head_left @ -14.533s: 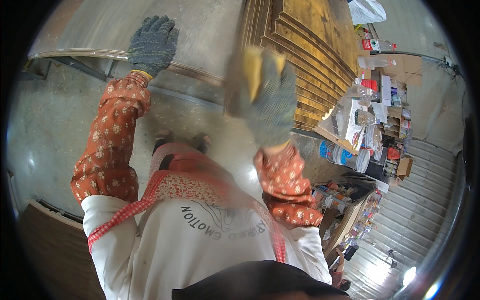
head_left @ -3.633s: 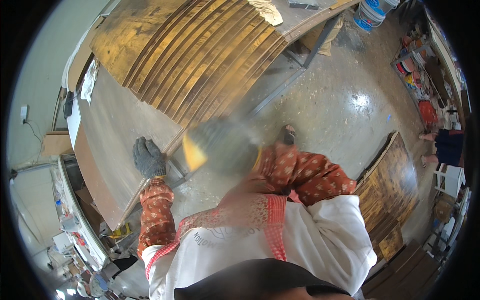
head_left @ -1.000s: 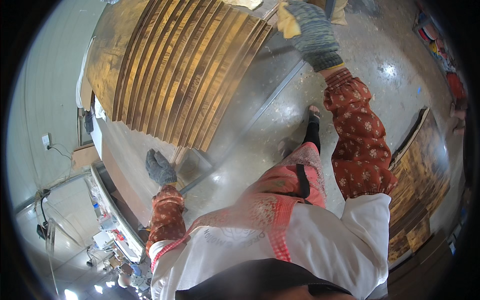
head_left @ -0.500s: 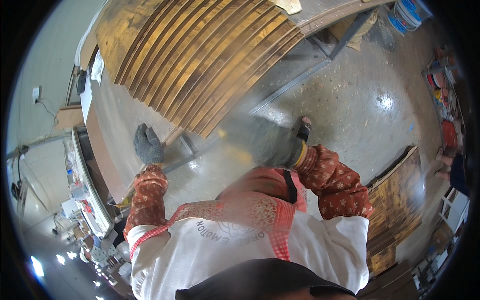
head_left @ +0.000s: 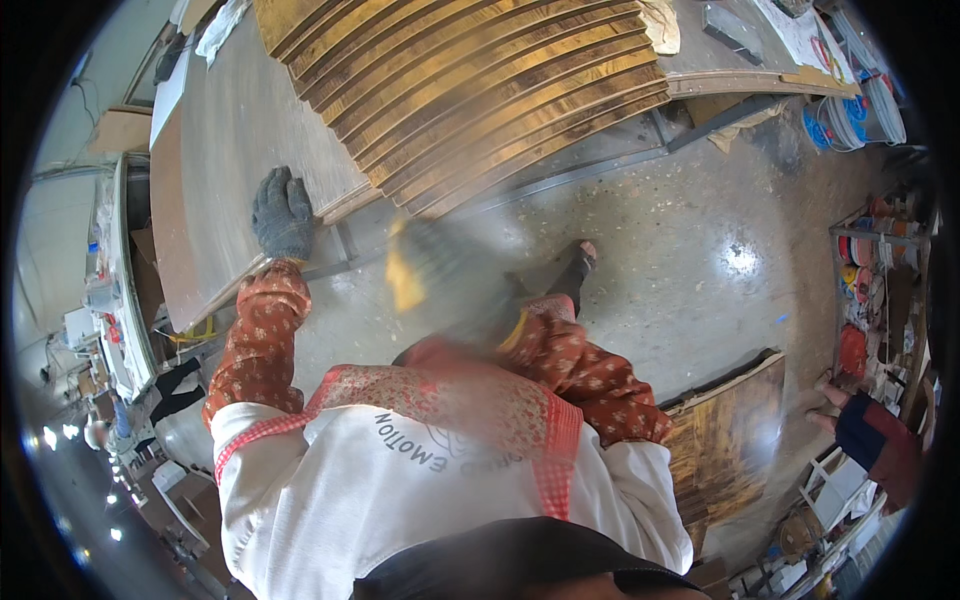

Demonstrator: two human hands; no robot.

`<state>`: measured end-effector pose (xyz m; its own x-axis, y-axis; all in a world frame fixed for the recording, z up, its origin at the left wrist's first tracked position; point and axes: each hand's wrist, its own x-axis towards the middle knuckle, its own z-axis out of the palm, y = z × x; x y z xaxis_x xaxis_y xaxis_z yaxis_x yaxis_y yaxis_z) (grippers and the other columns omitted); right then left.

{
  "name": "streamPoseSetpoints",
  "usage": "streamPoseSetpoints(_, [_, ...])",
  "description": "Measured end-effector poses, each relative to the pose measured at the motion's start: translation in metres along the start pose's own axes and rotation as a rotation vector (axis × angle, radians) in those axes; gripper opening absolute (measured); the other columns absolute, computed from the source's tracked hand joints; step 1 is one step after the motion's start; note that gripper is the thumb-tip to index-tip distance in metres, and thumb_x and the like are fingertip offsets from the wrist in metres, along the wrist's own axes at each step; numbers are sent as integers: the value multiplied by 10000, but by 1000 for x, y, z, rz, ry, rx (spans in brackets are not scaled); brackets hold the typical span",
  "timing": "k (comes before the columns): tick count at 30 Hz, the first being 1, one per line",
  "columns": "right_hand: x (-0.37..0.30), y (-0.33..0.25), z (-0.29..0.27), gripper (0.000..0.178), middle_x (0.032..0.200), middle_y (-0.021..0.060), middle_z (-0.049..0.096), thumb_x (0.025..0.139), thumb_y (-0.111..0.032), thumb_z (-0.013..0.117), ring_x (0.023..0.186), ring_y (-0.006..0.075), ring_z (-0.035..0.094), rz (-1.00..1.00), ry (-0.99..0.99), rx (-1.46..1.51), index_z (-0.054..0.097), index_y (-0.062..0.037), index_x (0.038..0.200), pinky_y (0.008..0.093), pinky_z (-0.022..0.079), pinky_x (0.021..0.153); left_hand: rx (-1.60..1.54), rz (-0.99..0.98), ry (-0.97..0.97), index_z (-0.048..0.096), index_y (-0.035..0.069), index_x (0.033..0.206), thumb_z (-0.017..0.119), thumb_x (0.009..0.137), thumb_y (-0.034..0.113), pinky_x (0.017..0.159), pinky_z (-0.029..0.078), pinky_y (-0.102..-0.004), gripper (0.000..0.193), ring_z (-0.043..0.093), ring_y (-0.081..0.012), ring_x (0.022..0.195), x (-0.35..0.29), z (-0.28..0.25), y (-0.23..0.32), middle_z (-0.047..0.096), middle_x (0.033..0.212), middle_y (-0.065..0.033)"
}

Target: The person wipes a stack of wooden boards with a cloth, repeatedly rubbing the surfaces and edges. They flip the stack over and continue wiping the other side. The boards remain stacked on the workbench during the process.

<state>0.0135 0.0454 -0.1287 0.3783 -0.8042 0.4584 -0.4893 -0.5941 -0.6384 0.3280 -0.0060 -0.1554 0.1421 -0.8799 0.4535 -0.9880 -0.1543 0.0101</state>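
My left hand (head_left: 284,214), in a dark grey knit glove, lies flat on the worktable (head_left: 225,150) near its front edge, fingers stretched out and holding nothing. To the right, my right hand (head_left: 462,280), gloved in grey too, is smeared by motion in front of my apron. A blurred yellow patch (head_left: 405,268) shows at its finger end; whether this is a held thing or part of the glove, I cannot tell. Just beyond the hands, a fanned stack of brown-stained wooden boards (head_left: 480,110) lies overlapping on the table, its nearest corner close to my right hand.
More stained boards (head_left: 728,435) lean at the lower right. A co-worker's hand (head_left: 828,405) shows at the right edge, near a shelf (head_left: 880,235) of coloured spools. Blue-and-white coils (head_left: 865,115) stand at the far right. A pale cloth (head_left: 660,25) lies beside the stack.
The view has shifted, bringing more of the table's right side and the co-worker's arm into sight. My right hand has swung leftward and toward me; my left hand stays flat on the table.
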Motion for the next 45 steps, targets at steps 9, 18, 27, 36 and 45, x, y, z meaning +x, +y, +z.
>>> streamPoseSetpoints(9, [-10, 20, 28, 493, 1224, 181, 607, 827, -137, 573, 1102, 322, 595, -58, -254, 197, 530, 25, 1291, 430, 423, 1017, -10, -33, -36, 642, 73, 1175, 527, 928, 333, 1047, 390, -437, 376, 532, -329, 1201, 0, 2, -2, 612, 1245, -146])
streamPoseSetpoints(18, [10, 26, -15, 641, 1254, 214, 563, 752, -256, 728, 1170, 380, 545, -107, 47, -164, 505, 26, 1283, 436, 423, 1019, -40, -66, 20, 624, 86, 1184, 504, 938, 349, 1045, 380, -458, 380, 514, -316, 1214, -6, 12, -2, 599, 1263, -117])
streamPoseSetpoints(27, [24, 9, -26, 689, 1268, 194, 549, 722, -124, 797, 1169, 330, 546, 287, -34, 82, 465, 4, 1312, 416, 424, 1010, -26, -106, 24, 602, 111, 1218, 478, 943, 348, 1045, 381, -451, 384, 497, -301, 1237, -11, 22, -2, 576, 1307, -88])
streamPoseSetpoints(36, [22, 52, -45, 492, 1287, 216, 537, 900, -177, 647, 1183, 344, 544, 644, 192, 1569, 466, 54, 1295, 488, 451, 1040, -30, -150, -65, 592, 108, 1256, 461, 970, 345, 1080, 350, -432, 394, 457, -290, 1292, -9, 15, 3, 545, 1356, -83])
streamPoseSetpoints(45, [22, 40, -41, 504, 1178, 147, 586, 873, -233, 704, 1088, 257, 584, 381, 161, 712, 500, 29, 1252, 392, 480, 964, 27, -135, -145, 570, 107, 1286, 431, 980, 352, 1090, 336, -428, 416, 446, -278, 1307, -8, 5, 7, 535, 1372, -76])
